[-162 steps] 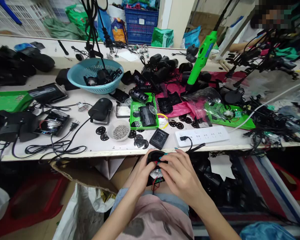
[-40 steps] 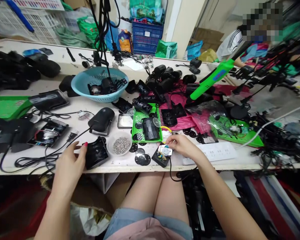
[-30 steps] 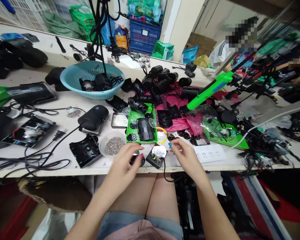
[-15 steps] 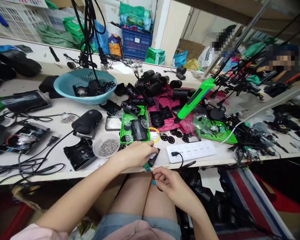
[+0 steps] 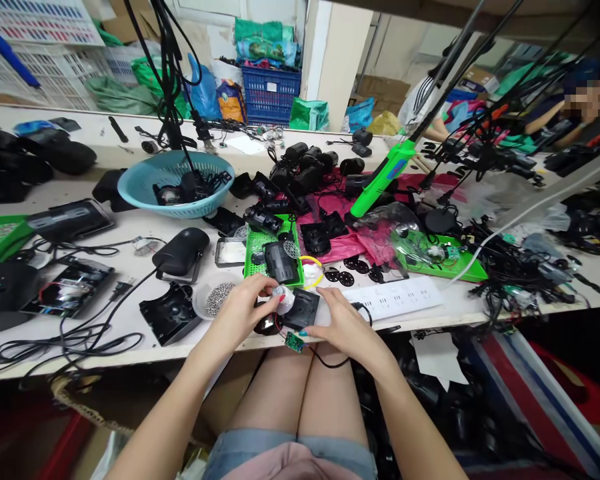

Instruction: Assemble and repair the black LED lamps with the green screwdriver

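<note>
My left hand [image 5: 247, 308] pinches a small whitish, partly clear round part [image 5: 282, 300] between thumb and fingers. Thin red wires lead down from that part towards a small green circuit board [image 5: 295, 342], which hangs over the table's front edge with a black cable [image 5: 330, 364] attached. My right hand [image 5: 341, 323] grips a square black plastic housing [image 5: 303, 309] by its side, thumb at the lower edge and fingers at the upper one. A dark round piece [image 5: 269, 325] lies below my left fingertips, partly covered.
Left of my hands are a bowl of screws [image 5: 220, 298] and a black shell [image 5: 169, 313]. A green basket [image 5: 251, 263] of black parts lies behind. A white power strip [image 5: 395, 298] is at right; a green electric screwdriver [image 5: 384, 179] hangs above. Co-workers sit far right.
My right hand has risen from below the table edge to the black housing. My left hand has shifted left and now pinches the whitish part. The circuit board hangs free of my fingers.
</note>
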The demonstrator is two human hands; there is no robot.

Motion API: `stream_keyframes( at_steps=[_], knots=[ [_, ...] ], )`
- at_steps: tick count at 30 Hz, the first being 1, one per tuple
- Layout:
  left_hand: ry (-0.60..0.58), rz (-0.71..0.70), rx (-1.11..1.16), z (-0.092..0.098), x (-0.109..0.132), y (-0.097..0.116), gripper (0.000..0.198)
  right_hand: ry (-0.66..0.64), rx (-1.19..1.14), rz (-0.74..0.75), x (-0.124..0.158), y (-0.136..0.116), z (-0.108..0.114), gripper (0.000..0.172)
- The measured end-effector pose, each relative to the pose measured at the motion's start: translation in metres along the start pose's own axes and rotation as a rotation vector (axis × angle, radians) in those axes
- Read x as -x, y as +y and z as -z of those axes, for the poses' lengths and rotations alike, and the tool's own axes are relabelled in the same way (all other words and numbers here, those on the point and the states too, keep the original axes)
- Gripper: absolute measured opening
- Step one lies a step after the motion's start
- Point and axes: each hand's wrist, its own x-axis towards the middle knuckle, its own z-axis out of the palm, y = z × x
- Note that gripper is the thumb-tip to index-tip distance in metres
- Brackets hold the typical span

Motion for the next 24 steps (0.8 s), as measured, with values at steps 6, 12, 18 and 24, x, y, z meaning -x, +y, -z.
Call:
stream_keyframes(
  at_steps=[6, 12, 18, 24],
  knots=[
    [-0.099, -0.116, -0.105, -0.013, -0.002, 0.006, 0.018, -0.235, -0.119, 0.186, -0.027, 0.006, 0.001, 0.079],
    [-0.218, -0.055, -0.384, -0.039, -0.011, 0.022, 0.012, -0.202, -0.205, 0.1, -0.029, 0.021, 0.009, 0.073],
    [-0.13, 0.01, -0.405, -0.04, -0.012, 0.021, 0.012, -0.072, -0.235, 0.057, -0.001, 0.02, -0.006, 0.065],
    [-0.237, -0.054, -0.247, -0.022, -0.018, 0.016, 0.02, 0.15, -0.169, 0.151, 0.001, 0.001, -0.031, 0.054]
  ],
)
